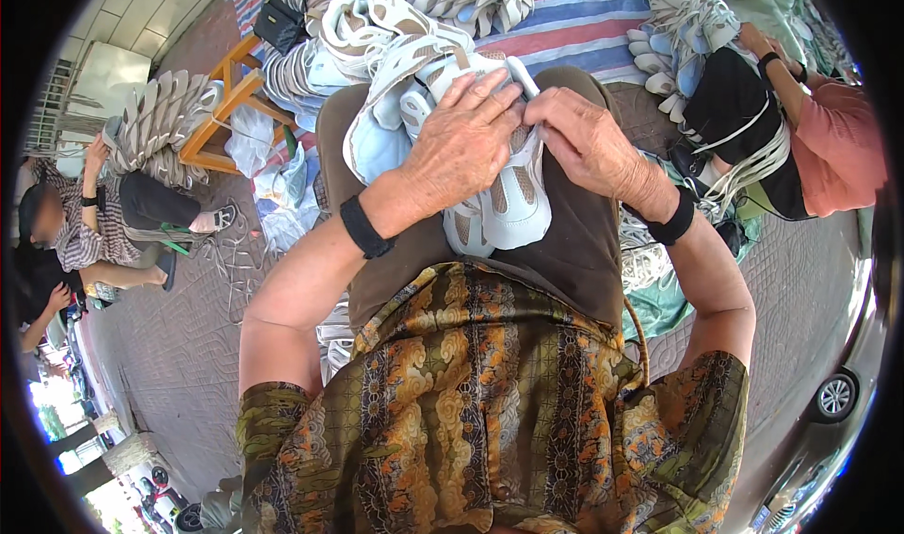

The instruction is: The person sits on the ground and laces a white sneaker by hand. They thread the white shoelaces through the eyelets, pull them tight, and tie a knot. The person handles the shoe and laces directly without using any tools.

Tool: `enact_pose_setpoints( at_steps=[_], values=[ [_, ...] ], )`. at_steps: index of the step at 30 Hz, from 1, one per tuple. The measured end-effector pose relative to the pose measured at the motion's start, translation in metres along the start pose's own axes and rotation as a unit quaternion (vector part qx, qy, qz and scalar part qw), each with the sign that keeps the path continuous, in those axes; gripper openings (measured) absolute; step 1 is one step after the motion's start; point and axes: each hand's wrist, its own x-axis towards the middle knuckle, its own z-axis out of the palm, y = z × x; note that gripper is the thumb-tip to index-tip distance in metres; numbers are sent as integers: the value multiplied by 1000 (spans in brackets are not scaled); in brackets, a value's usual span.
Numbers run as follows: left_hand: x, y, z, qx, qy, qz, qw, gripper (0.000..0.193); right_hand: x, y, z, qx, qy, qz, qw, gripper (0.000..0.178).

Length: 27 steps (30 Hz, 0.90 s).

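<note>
A white and beige mesh shoe upper point(516, 216) lies on my lap, toe toward me. My left hand point(460, 137) is laid across its middle and holds it, fingers curved over the top, thumb hidden. My right hand point(586, 140) is closed in a pinch at the upper's right edge; what is between the fingertips is too small to make out. Another upper point(463, 234) shows beneath the first. More white uppers with pale blue linings point(377, 148) spread over my left thigh and beyond my knees.
A striped red, white and blue sheet point(574, 25) bears piles of uppers. To the left stand a wooden stool point(221, 110) and clear plastic bags point(278, 190). People sit at left and right, near stacked uppers point(165, 110) and bundled laces point(753, 162). A car point(838, 397) is at far right.
</note>
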Motion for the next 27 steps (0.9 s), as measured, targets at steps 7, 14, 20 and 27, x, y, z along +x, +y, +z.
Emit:
enact_pose_setpoints(
  at_steps=[7,14,20,27],
  values=[
    [3,5,-1,32,-29,-8,999,37,24,3,13,-27,83,171,981,29],
    [7,3,-6,45,-41,9,998,30,35,14,29,-52,28,166,984,27],
    [19,6,-7,-7,-50,10,999,18,0,4,-11,202,39,263,943,24],
    [-1,6,3,151,-15,46,987,32,-159,43,-42,213,128,456,854,19]
  ],
)
